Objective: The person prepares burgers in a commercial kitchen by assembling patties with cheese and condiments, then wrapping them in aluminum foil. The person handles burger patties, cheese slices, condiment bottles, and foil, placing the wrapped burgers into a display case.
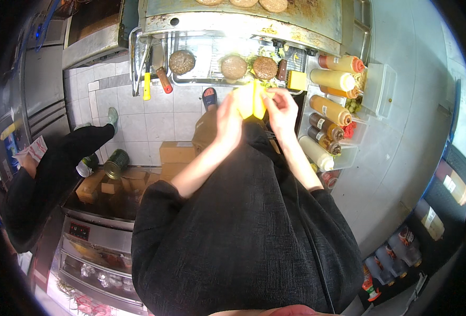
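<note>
Between my left hand (pixel 229 120) and my right hand (pixel 283 110) are bright yellow slices (pixel 250 100), apparently cheese, fanned apart with a gap between them. My left fingers grip one side and my right thumb and fingers pinch the other. Just beyond lies a metal tray with a wire rack (pixel 203 47), carrying a dark patty (pixel 182 62), a paler patty (pixel 234 67) and a browned patty (pixel 265 68). Shredded greens lie around the browned one. A yellow block of slices (pixel 297 80) rests at the tray's right corner. Strong glare washes out the tray's middle.
Beyond the tray is a griddle (pixel 240 19) with several patties. Sauce bottles (pixel 331 79) and clear containers (pixel 379 91) line the right. A spatula (pixel 163 77) and yellow-handled tool (pixel 147 87) lie at left. Another person's leg (pixel 79 146), cans (pixel 116 163) and cardboard boxes (pixel 177 152) are left.
</note>
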